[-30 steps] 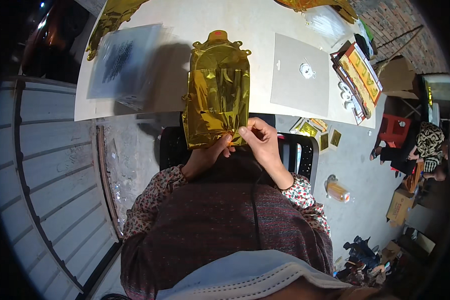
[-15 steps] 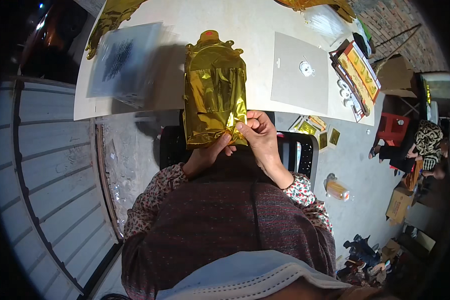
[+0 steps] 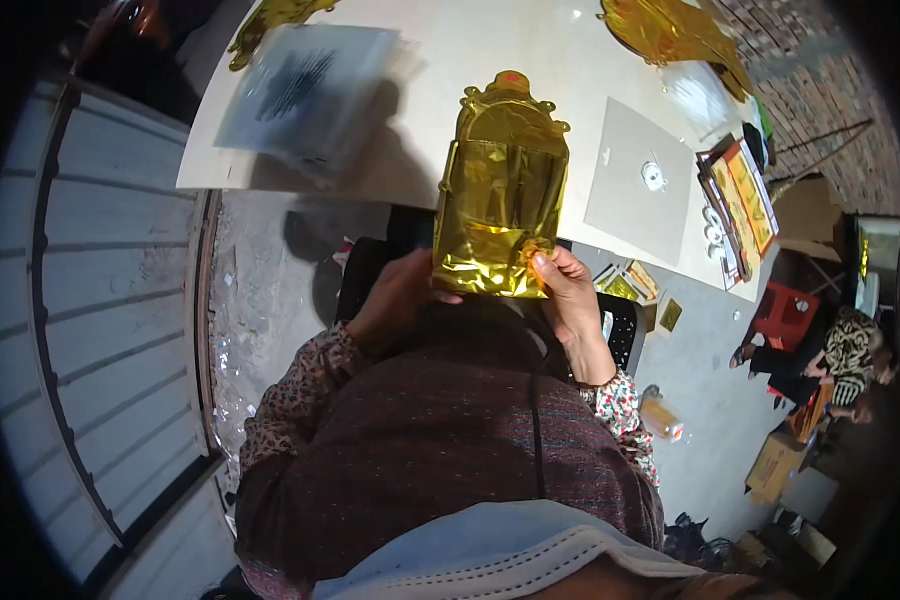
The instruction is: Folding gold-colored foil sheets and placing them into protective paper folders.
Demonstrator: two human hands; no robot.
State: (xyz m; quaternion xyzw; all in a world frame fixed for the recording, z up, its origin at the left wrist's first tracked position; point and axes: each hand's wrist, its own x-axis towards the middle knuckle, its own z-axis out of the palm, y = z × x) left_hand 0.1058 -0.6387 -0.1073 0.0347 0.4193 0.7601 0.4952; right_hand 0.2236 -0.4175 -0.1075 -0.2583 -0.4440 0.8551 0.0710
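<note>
Both hands grip the near end of a gold foil paper piece [image 3: 500, 195]; the right hand [image 3: 568, 290] pinches its lower right corner, thumb on the foil's face and the remaining digits curled behind it; the left hand [image 3: 395, 300] is closed on the lower left edge, its fingertips hidden behind the sheet; the foil piece stands tilted up from the near edge of the white counter [image 3: 530, 60], its shaped top with a red spot pointing away from the person, its lower part folded and creased; left of the foil piece, on the counter, lies a stack of clear plastic sleeves [image 3: 305, 95]; right of the foil piece lies a grey card sheet [image 3: 635, 185], and beyond that a pile of colourful printed packs [image 3: 735, 200]; more gold foil [image 3: 670, 30] rests at the counter's far end.
</note>
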